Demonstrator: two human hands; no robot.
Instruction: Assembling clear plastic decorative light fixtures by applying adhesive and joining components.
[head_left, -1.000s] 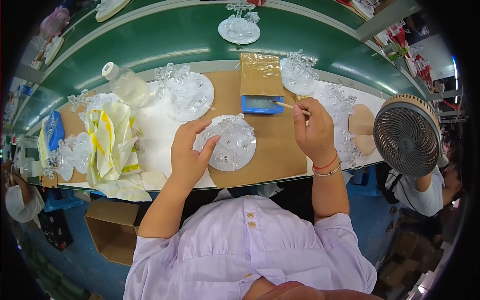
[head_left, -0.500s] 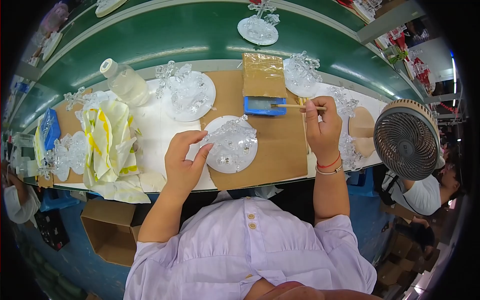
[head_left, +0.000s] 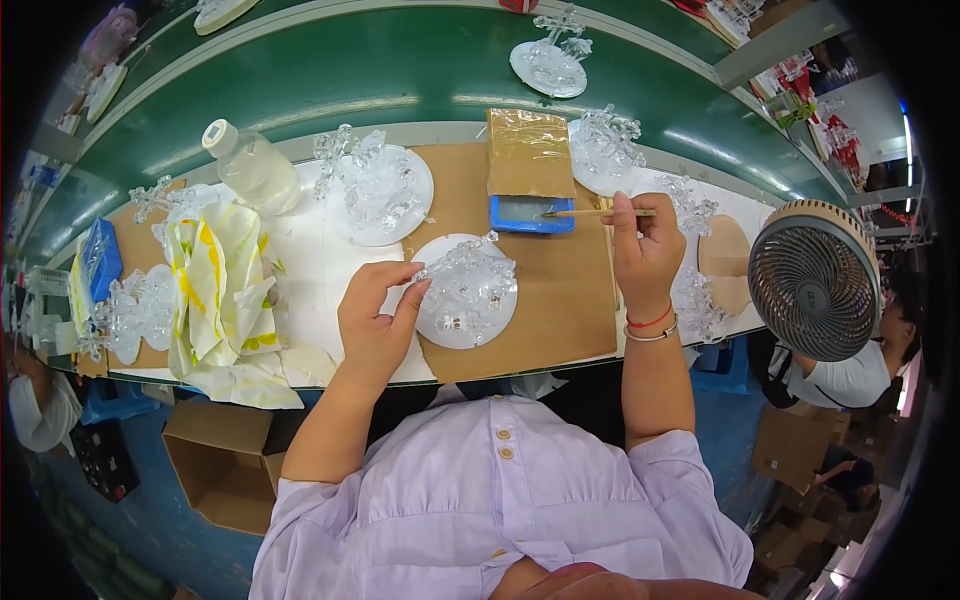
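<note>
In the head view, a white worktable (head_left: 310,240) is backed by a long green surface (head_left: 330,75), on which a round disc with clear parts (head_left: 548,72) is set, well beyond both hands. A flat cardboard sheet (head_left: 565,320) is laid between and beneath the hands. Just right of the left hand (head_left: 383,312), a clear ornament (head_left: 468,282) is seen on a white disc (head_left: 468,338) resting on that sheet. The left thumb and forefinger are brought close together at the ornament's left edge; whether a part is pinched there cannot be told. By the right hand (head_left: 648,245), a thin wooden stick (head_left: 590,212) is gripped between thumb and curled fingers, its dark tip directed leftward into a blue tray (head_left: 533,227). Behind the tray, a taped cardboard piece (head_left: 530,155) is placed. A red cord (head_left: 652,320) is worn on the right wrist. Beyond the left hand, a capped bottle (head_left: 262,178) is stood; farther left, crumpled yellow-and-white paper (head_left: 215,295) is heaped. To the right of the right hand, a round fan (head_left: 812,285) is positioned. Below and left of the left hand, an open cardboard box (head_left: 218,468) is seen on the floor.
</note>
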